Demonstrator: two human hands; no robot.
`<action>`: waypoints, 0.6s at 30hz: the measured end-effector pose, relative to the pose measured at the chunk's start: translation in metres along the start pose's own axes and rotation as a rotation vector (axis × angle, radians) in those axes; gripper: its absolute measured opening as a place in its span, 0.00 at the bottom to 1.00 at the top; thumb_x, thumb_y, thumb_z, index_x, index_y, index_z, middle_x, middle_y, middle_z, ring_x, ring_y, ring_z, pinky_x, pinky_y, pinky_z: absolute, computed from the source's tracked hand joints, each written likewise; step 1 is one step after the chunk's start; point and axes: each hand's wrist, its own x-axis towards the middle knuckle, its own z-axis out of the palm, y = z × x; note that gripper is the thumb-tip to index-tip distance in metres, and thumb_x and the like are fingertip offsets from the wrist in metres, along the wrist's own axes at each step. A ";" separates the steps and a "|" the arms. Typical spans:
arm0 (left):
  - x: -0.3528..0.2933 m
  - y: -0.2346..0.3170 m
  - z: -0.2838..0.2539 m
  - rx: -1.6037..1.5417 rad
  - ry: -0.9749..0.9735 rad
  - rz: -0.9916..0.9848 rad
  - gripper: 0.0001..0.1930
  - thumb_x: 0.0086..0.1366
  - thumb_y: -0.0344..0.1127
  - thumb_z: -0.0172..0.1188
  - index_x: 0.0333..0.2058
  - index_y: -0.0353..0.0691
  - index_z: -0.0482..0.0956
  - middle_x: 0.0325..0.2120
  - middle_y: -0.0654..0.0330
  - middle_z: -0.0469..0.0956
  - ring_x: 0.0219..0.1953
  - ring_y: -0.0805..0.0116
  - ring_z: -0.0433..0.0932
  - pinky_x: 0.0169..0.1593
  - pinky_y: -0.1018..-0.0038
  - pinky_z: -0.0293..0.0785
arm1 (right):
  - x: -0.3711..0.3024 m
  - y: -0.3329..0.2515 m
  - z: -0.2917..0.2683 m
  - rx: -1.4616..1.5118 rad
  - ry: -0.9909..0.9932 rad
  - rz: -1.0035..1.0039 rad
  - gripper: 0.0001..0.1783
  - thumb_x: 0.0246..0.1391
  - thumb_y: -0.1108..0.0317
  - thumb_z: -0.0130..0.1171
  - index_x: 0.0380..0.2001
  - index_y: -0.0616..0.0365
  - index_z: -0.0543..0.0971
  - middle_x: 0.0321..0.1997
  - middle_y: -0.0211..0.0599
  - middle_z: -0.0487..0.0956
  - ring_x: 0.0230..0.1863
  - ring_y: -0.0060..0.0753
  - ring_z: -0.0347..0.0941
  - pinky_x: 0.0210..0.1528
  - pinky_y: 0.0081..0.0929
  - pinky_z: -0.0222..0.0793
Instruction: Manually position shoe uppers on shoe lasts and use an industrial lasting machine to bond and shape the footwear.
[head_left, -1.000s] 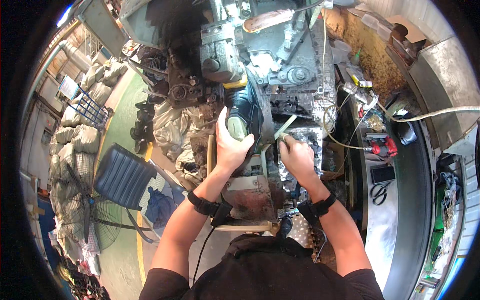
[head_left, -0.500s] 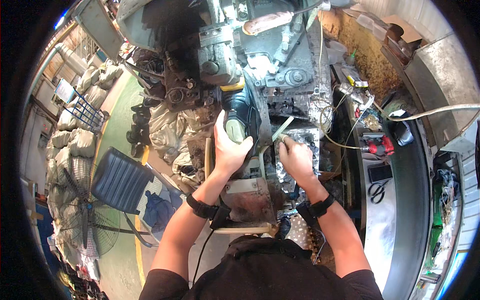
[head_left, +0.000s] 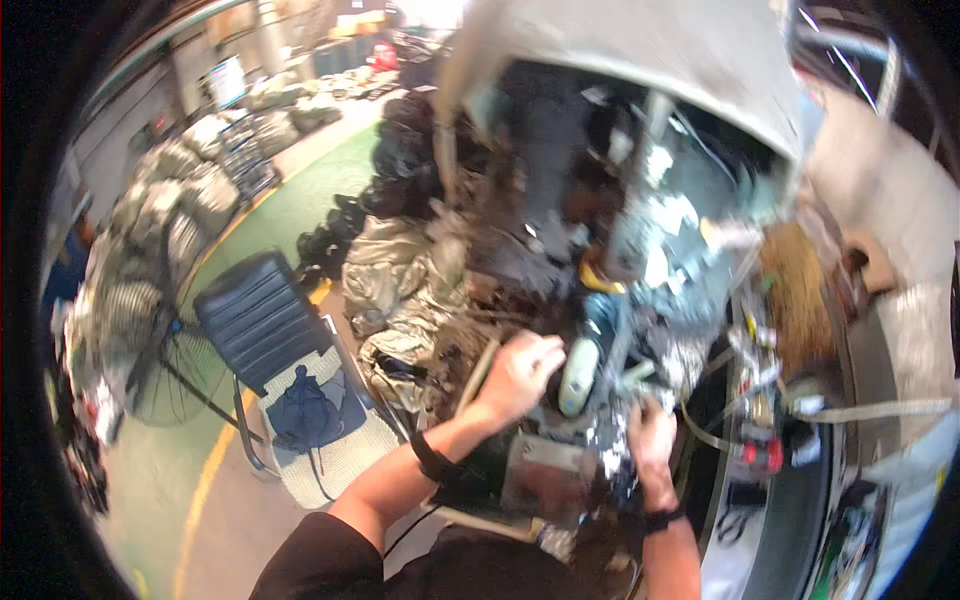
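A dark shoe (head_left: 600,312) is in the machine below a yellow-edged part (head_left: 602,280), with a pale green shoe last (head_left: 579,377) showing at its heel end. My left hand (head_left: 520,378) is beside the last on its left, apart from it, with bent fingers spread loosely and nothing seen in them. To the right of the shoe, my right hand (head_left: 652,432) is closed just below a pale bar (head_left: 637,374). What its fingers hold is hidden, and motion blurs the picture.
A dark chair (head_left: 255,315) with a blue cloth (head_left: 305,412) on its seat stands to the left, near a fan (head_left: 170,350). Pale sacks (head_left: 390,265) lie beside the machine. Scissors (head_left: 735,522) and a red tool (head_left: 762,455) are on the right-hand bench.
My left hand has let go of the shoe and last and moved off to the left. My right hand stays near the pale bar. The view has swung left and up.
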 end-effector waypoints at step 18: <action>0.028 -0.049 -0.019 -0.429 -0.456 -0.114 0.10 0.70 0.35 0.59 0.42 0.33 0.83 0.35 0.51 0.84 0.37 0.61 0.85 0.42 0.67 0.79 | 0.010 -0.147 0.013 0.367 -0.253 0.138 0.82 0.37 0.61 0.82 0.75 0.65 0.25 0.73 0.65 0.55 0.72 0.52 0.57 0.73 0.40 0.56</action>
